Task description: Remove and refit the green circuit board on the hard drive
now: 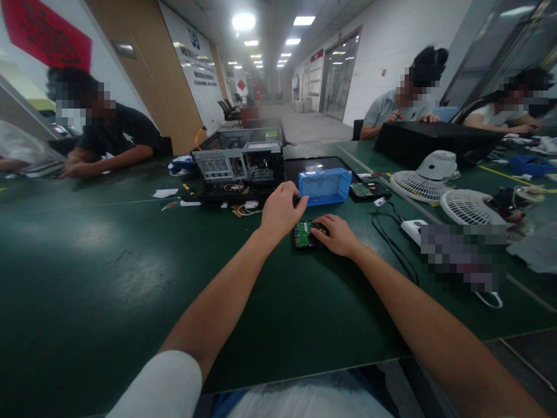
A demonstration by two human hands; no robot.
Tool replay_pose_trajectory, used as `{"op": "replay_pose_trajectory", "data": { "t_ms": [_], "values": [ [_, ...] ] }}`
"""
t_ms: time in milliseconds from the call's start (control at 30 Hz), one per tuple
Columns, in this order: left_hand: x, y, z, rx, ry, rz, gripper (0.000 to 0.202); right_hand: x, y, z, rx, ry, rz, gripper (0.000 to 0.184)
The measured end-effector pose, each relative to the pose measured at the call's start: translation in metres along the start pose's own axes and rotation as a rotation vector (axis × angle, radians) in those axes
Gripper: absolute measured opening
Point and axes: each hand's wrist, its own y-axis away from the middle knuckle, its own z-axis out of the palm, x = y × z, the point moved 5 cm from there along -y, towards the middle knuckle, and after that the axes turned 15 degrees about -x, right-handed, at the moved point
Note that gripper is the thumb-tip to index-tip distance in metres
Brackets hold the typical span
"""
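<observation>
A hard drive (304,234) lies on the green table (108,261) with its green circuit board facing up. My right hand (337,234) rests on its right side, fingers curled over the edge and pressing it down. My left hand (282,210) hovers just above and left of the drive, closed in a fist round a dark, thin tool whose tip shows by the thumb; I cannot make out what it is. A blue plastic bin (324,186) stands right behind the hands.
An open computer case (239,165) lies behind the bin, with a second drive (363,190) to its right. Two white fans (429,174) (467,207), a power strip (413,227) and black cables lie right. Three other people sit at the table's far sides.
</observation>
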Motion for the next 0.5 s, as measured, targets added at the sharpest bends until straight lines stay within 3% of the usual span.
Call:
{"op": "replay_pose_trajectory", "data": {
  "t_ms": [267, 500],
  "values": [
    [-0.001, -0.0029, -0.0029, -0.046, -0.004, 0.026, 0.002, 0.0009, 0.0004, 0.0004, 0.004, -0.006, -0.006, 0.039],
    [-0.0022, -0.003, -0.0027, -0.066, -0.001, 0.039, 0.018, 0.0014, -0.0003, 0.0004, 0.002, -0.002, 0.002, 0.04]
  ]
}}
